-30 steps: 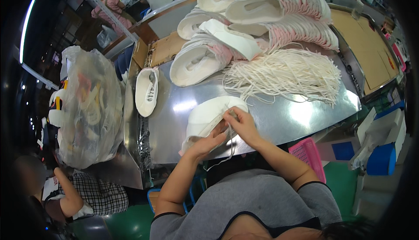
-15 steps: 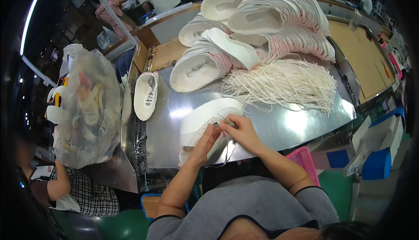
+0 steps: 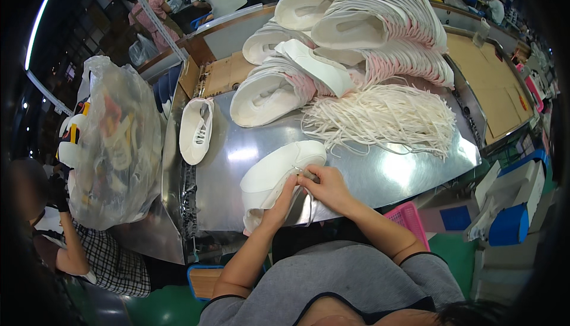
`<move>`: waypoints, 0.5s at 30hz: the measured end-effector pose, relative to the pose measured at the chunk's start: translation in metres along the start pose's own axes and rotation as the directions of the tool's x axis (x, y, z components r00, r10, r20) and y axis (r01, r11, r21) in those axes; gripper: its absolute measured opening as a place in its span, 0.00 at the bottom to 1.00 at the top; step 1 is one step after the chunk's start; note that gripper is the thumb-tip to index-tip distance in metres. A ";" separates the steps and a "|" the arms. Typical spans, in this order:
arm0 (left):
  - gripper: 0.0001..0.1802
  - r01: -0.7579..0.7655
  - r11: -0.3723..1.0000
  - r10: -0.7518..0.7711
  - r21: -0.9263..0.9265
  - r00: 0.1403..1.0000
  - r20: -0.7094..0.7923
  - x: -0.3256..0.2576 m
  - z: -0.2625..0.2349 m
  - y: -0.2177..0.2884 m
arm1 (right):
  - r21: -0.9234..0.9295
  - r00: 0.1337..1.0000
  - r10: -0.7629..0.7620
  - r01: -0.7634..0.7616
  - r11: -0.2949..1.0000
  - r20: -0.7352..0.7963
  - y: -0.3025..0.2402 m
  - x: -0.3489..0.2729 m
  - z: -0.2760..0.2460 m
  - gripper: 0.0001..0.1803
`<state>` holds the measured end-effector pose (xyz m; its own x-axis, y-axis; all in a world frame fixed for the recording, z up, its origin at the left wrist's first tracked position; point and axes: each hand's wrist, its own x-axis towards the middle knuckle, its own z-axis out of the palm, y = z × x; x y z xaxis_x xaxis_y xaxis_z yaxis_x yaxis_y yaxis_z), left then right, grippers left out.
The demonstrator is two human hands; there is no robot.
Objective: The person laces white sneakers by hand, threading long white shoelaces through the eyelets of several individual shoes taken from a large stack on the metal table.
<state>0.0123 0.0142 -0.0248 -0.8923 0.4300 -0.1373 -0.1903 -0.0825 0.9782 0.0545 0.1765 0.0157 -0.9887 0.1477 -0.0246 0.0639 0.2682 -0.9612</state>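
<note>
A white shoe upper (image 3: 261, 169) lies tilted on the metal table in front of me. My left hand (image 3: 278, 210) is closed on its near side, thumb and fingertips at the eyelet edge. My right hand (image 3: 329, 189) pinches a small tool with a greyish handle (image 3: 310, 176); its thin tip points at the eyelets. Fingers cover part of the tool and the eyelet row. A pale shoelace (image 3: 310, 207) hangs below my right hand. Beyond the upper lies a loose heap of off-white laces (image 3: 386, 118).
Nested stacks of white uppers (image 3: 380, 20) fill the table's back. A laced upper (image 3: 196, 130) lies at the left edge. A large clear plastic bag (image 3: 122, 148) stands further left, near another person. A pink basket (image 3: 407, 222) and cartons (image 3: 510, 201) are at the right.
My right hand has shifted slightly down and right, still pinching the tool at the eyelets. The upper has tipped slightly toward me. At left, the other person's arm has risen beside the bag.
</note>
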 end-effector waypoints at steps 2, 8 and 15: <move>0.17 0.068 0.997 -0.066 -0.048 0.997 0.038 0.001 -0.001 0.003 | -0.120 0.997 -0.007 0.016 0.993 0.075 -0.005 -0.001 -0.004 0.10; 0.18 0.081 0.996 -0.080 -0.038 0.996 0.043 -0.005 0.003 0.011 | 0.056 0.999 -0.047 0.046 0.997 0.024 0.008 -0.018 -0.010 0.13; 0.14 0.054 0.996 -0.057 -0.073 0.998 -0.040 -0.010 0.007 0.006 | 0.090 0.991 -0.111 0.104 0.990 0.081 0.005 -0.019 -0.022 0.09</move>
<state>0.0229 0.0154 -0.0166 -0.8957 0.3975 -0.1991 -0.2678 -0.1249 0.9553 0.0768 0.1963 0.0173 -0.9974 0.0397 0.0606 -0.0518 0.1949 -0.9795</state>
